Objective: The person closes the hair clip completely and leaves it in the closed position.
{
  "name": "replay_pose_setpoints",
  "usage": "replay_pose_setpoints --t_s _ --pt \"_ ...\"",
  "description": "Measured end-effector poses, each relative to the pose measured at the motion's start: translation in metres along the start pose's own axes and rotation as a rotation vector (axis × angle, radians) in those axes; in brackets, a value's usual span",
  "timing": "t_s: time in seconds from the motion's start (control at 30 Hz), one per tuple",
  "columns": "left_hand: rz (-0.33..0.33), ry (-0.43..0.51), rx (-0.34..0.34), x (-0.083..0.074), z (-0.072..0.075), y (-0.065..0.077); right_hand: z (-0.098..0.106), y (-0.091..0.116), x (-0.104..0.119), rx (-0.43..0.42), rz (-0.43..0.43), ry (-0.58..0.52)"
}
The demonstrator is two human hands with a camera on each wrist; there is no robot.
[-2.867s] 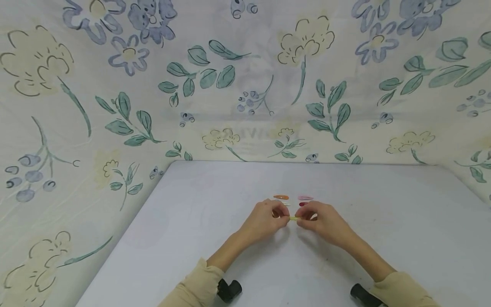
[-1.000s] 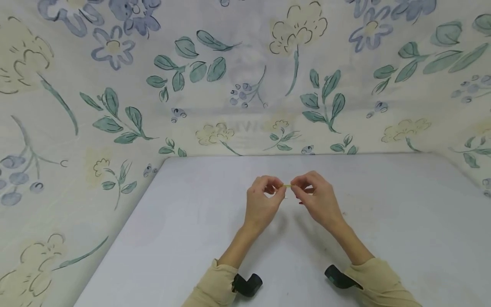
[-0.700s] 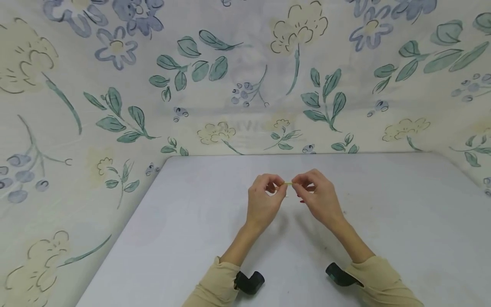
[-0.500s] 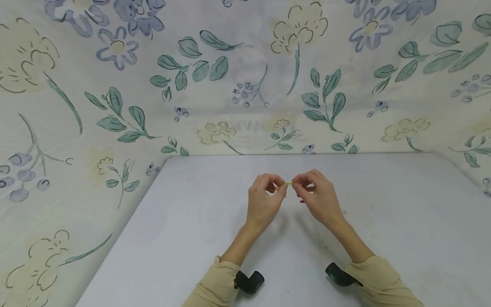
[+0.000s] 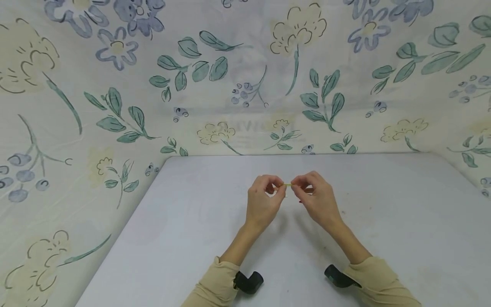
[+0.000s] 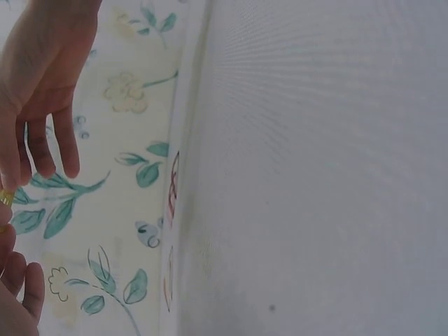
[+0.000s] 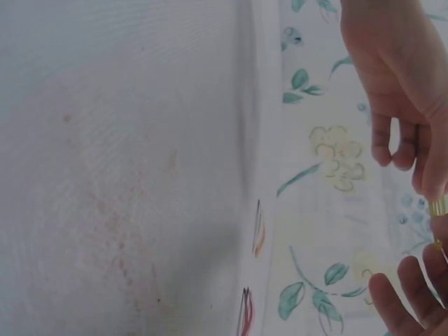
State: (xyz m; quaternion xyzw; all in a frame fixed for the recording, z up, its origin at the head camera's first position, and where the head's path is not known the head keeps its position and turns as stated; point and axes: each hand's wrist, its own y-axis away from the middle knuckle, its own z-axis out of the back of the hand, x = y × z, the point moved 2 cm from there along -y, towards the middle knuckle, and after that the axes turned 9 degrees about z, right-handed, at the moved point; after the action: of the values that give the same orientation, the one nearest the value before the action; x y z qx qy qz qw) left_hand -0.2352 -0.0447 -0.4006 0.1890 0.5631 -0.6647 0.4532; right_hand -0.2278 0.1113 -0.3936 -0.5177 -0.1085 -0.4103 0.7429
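Observation:
Both hands meet over the table's far half, with a yellow snap hair clip (image 5: pixel 288 184) stretched between their fingertips. My left hand (image 5: pixel 262 202) pinches its left end between thumb and index finger. The right hand (image 5: pixel 320 199) pinches the opposite end the same way. In the right wrist view the clip (image 7: pixel 437 208) shows narrow yellow bars at the frame's edge, partly covered by fingers. The left wrist view catches only a bit of the yellow clip (image 6: pixel 6 197). Beneath the hands, a dark red clip (image 5: pixel 300 201) peeks out on the table, mostly hidden.
A white table (image 5: pixel 192 230) lies under the arms, backed by a flower-print cloth (image 5: pixel 245 85). In the right wrist view, a red clip (image 7: pixel 248 315) and an orange-toned clip (image 7: pixel 260 238) lie by the far edge. Black wrist cameras (image 5: pixel 249 283) hang beneath the sleeves.
Since the earliest frame, both hands have risen and moved away from the body with the yellow clip, covering the clips on the table. Over the last half second they hold nearly still.

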Motion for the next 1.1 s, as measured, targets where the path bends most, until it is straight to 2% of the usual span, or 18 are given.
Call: replay_pose_setpoints --t_s 0.37,0.63,1.1 --pt "-0.007 -0.019 -0.015 -0.0005 -0.0014 0.0020 -0.0008 0.0031 0.0013 -0.014 -0.031 -0.005" --pt "-0.052 -0.031 -0.029 -0.0042 -0.0016 -0.0008 0.0007 0.0013 0.0026 -0.035 -0.018 0.009" --pt "-0.042 -0.030 -0.057 -0.0072 0.0007 0.0001 -0.0007 0.0018 0.0044 -0.068 0.015 0.008"
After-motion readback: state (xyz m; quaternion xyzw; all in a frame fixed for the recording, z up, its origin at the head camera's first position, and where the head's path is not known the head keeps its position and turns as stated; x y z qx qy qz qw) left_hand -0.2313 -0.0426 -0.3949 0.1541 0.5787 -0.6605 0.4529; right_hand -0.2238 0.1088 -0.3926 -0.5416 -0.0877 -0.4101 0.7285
